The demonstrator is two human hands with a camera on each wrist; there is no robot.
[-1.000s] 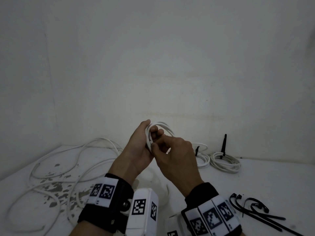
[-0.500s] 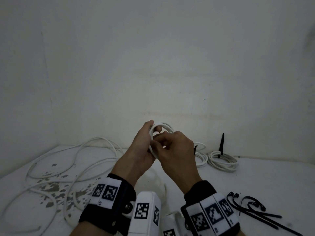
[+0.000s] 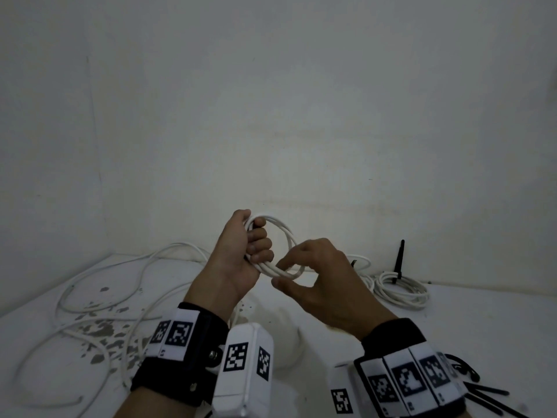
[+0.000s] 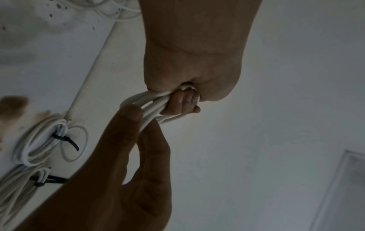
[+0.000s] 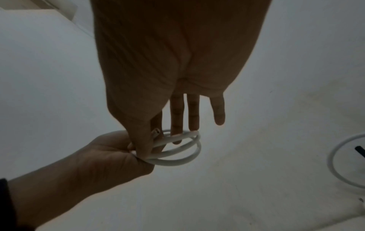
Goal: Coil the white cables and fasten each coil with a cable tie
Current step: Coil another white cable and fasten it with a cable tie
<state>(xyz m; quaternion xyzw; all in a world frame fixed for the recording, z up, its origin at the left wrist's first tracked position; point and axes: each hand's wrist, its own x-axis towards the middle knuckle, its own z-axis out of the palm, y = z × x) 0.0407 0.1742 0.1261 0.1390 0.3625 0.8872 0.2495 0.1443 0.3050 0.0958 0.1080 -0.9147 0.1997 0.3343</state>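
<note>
A small coil of white cable (image 3: 286, 233) is held up above the table in front of the wall. My left hand (image 3: 256, 245) grips its left side in a fist, fingers (image 4: 181, 103) curled round the bundled strands (image 4: 152, 96). My right hand (image 3: 280, 271) is at the coil's lower right. Its thumb and index finger pinch the strands lightly while the other fingers (image 5: 193, 114) stretch out straight. In the right wrist view the coil (image 5: 171, 162) shows as two or three loops, with a cable end (image 5: 156, 132) by the thumb.
Two tied coils (image 3: 401, 288) (image 3: 361, 267) lie at the back right, one with a black tie (image 3: 399, 257) standing up. Loose white cables (image 3: 99, 297) sprawl over the left of the stained white table (image 3: 482, 321). Several black cable ties (image 3: 482, 390) lie at the front right.
My right hand has slid off the top of the coil, down and to the right, and spread its fingers. The left hand has closed into a fist round the coil.
</note>
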